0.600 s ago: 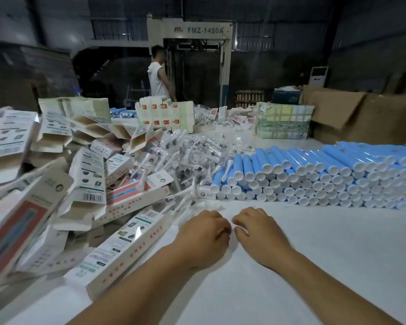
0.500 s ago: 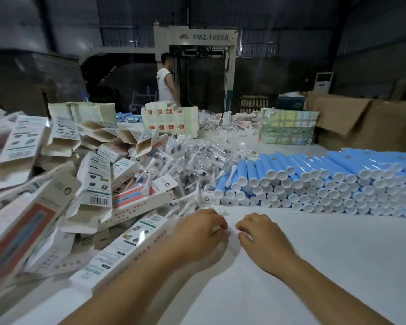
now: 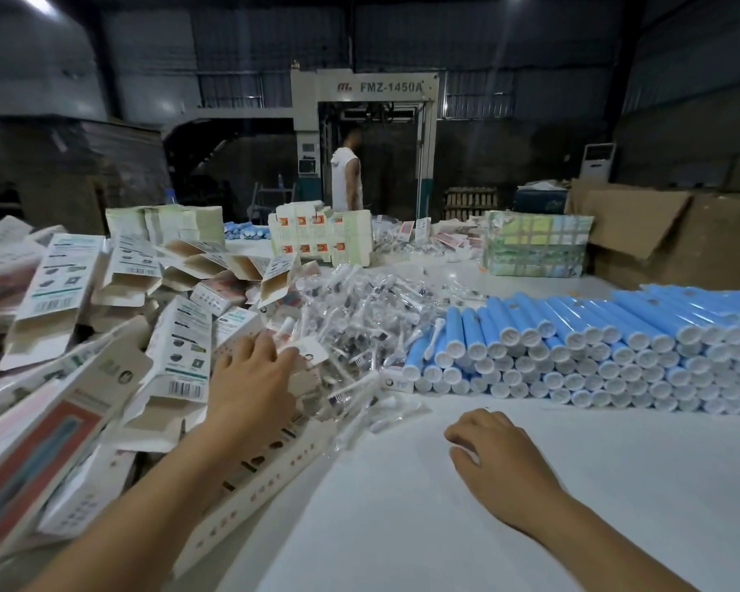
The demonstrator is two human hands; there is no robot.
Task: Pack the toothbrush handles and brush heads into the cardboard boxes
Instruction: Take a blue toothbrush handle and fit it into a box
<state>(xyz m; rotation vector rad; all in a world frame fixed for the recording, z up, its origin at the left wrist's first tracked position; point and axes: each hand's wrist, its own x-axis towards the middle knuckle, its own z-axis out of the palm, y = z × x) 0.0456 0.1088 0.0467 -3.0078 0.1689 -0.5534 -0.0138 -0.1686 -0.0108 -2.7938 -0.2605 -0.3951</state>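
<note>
A pile of open cardboard boxes (image 3: pixel 180 343) covers the left of the white table (image 3: pixel 445 527). Brush heads in clear wrappers (image 3: pixel 359 305) lie heaped in the middle. Blue toothbrush handles (image 3: pixel 573 335) with white end caps are stacked in rows on the right. My left hand (image 3: pixel 253 378) reaches into the edge of the box pile, its fingers stretched over a box with a white flap (image 3: pixel 312 350) and touching it. My right hand (image 3: pixel 496 455) rests on the bare table with fingers loosely curled, holding nothing. A long box (image 3: pixel 253 476) lies under my left forearm.
Bundles of flat boxes (image 3: pixel 321 237) and a green wrapped bundle (image 3: pixel 535 245) stand at the table's far side. Brown cartons (image 3: pixel 658 232) sit far right. A person in white (image 3: pixel 346 173) stands by a large machine (image 3: pixel 385 87) behind.
My left hand has left its place beside the right hand and moved forward and left onto the boxes. The right hand stays on the table.
</note>
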